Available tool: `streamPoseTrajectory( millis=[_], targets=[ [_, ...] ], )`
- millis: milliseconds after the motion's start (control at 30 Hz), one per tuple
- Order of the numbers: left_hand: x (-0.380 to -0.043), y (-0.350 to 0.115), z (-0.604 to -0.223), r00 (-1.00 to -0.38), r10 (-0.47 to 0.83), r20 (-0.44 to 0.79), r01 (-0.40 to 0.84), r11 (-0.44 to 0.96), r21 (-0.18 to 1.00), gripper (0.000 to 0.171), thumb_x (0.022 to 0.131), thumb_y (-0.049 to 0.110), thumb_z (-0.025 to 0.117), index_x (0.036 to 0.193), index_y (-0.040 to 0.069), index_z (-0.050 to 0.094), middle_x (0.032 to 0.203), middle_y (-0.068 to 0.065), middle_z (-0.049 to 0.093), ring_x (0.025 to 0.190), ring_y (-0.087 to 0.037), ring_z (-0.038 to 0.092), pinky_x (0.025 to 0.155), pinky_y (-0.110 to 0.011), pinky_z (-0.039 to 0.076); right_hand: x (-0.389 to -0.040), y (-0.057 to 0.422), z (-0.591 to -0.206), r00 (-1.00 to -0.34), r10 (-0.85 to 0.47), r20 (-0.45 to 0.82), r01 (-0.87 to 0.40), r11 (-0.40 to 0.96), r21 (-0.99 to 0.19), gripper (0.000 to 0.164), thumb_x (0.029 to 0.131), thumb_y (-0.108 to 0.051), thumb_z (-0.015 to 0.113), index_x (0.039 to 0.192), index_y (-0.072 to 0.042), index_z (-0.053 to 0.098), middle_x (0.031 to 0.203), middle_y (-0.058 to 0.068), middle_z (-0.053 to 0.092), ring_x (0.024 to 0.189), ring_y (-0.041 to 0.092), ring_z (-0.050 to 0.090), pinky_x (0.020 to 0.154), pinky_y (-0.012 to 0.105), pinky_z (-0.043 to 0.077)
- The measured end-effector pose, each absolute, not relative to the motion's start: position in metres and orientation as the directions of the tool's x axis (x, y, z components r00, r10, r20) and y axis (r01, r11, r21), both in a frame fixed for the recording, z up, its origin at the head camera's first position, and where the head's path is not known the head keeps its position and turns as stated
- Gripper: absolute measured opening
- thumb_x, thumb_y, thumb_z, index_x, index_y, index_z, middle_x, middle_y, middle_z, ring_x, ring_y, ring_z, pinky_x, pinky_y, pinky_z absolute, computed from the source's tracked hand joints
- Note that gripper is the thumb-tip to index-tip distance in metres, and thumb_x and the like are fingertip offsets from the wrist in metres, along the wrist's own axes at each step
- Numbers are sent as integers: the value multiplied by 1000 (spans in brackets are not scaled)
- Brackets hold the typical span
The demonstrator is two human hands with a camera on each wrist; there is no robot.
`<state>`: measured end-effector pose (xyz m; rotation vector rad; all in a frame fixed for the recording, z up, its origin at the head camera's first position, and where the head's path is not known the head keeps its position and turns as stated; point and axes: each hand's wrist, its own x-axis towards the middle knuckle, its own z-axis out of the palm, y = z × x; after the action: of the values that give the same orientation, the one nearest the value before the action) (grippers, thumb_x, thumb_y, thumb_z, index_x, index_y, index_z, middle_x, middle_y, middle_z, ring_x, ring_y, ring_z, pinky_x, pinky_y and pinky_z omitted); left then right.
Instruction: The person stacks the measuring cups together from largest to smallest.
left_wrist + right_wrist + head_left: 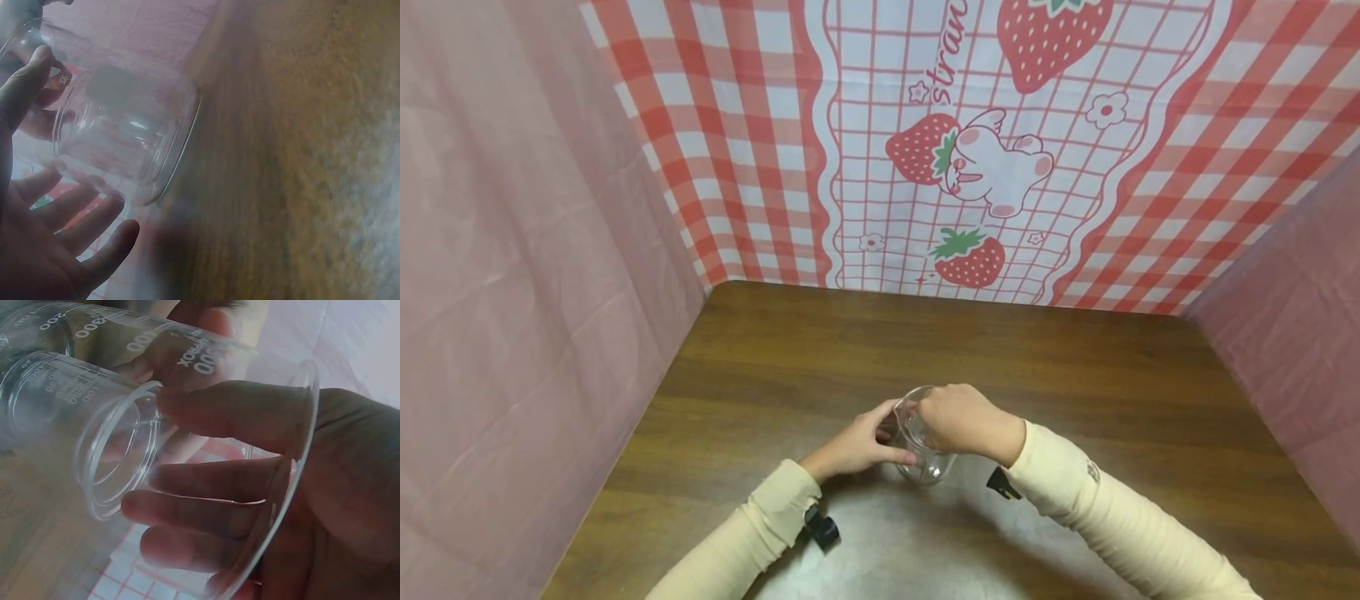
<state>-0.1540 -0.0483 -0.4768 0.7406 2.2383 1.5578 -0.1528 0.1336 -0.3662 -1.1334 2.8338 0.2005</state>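
Note:
A large clear glass beaker (927,472) with white volume marks stands tilted over the table in front of me. My left hand (852,445) holds it from the side, thumb on one face and fingers spread along the other. A smaller glass beaker (59,400), also marked, sits nested inside, its rim well below the large one's rim. My right hand (967,422) reaches down through the large mouth. In the right wrist view its thumb (231,409) and fingers are nearly straight, with the tips right at the small beaker's rim.
The brown wooden table (760,350) has a pale glare near its front. Behind it hangs a red-and-white checked cloth (760,167) with strawberries. Pink curtains (527,275) close off both sides. Black wrist cameras (822,528) are strapped beneath the cream sleeves (1112,492).

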Motion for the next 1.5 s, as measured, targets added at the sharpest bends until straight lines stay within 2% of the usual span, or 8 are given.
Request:
streamPoseTrajectory(
  millis=[233, 400, 733, 1067, 1200, 1400, 1500],
  targets=[
    [-154, -48, -474, -818, 575, 23, 229, 288, 930, 80, 81, 23, 80, 147, 11, 38, 141, -12, 54, 126, -28, 56, 102, -40, 51, -154, 140, -362, -678, -731, -79, -733, 680, -2, 28, 76, -22, 79, 102, -13, 73, 91, 4, 74, 72, 20, 68, 63, 41, 58],
    [-152, -48, -473, -816, 578, 22, 226, 283, 932, 80, 80, 23, 80, 147, 11, 38, 141, -13, 54, 126, -30, 55, 102, -42, 51, -157, 145, -360, -657, -752, -61, -752, 659, -27, 31, 80, -24, 77, 109, -13, 73, 99, 3, 75, 81, 19, 70, 67, 39, 59],
    [-152, -48, -474, -815, 580, 15, 219, 283, 934, 80, 80, 23, 81, 147, 11, 38, 141, -12, 54, 125, -29, 55, 102, -42, 51, -159, 151, -359, -630, -777, -8, -773, 628, -93, 27, 83, -22, 75, 109, -14, 73, 102, 3, 74, 87, 19, 71, 72, 39, 60],
    [-154, -47, -473, -816, 577, 26, 227, 279, 933, 74, 80, 22, 80, 144, 12, 43, 142, -12, 54, 126, -29, 54, 102, -42, 51, -162, 156, -356, -627, -771, 113, -779, 614, -130, 22, 83, -23, 75, 100, -10, 75, 88, 1, 71, 74, 11, 64, 64, 29, 56],
    [-154, -47, -474, -816, 576, 35, 232, 272, 934, 74, 80, 19, 80, 144, 12, 43, 142, -13, 54, 125, -30, 55, 103, -44, 50, -164, 159, -354, -625, -769, 136, -780, 607, -151, 21, 84, -23, 75, 100, -9, 75, 89, 1, 71, 77, 13, 66, 66, 29, 57],
    [-149, -47, -464, -813, 582, 17, 212, 268, 940, 74, 82, 12, 78, 145, 4, 40, 140, -19, 53, 125, -36, 54, 104, -51, 48, -164, 161, -352, -627, -765, 150, -777, 599, -193, 20, 85, -21, 74, 101, -9, 74, 91, 2, 71, 80, 15, 67, 68, 30, 57],
    [-150, -47, -467, -812, 583, 20, 218, 272, 937, 75, 81, 14, 79, 145, 7, 40, 141, -18, 53, 125, -34, 54, 103, -49, 49, -164, 164, -352, -621, -765, 171, -782, 591, -199, 18, 85, -20, 74, 101, -10, 74, 91, 0, 70, 79, 12, 65, 67, 27, 55]
  ],
)
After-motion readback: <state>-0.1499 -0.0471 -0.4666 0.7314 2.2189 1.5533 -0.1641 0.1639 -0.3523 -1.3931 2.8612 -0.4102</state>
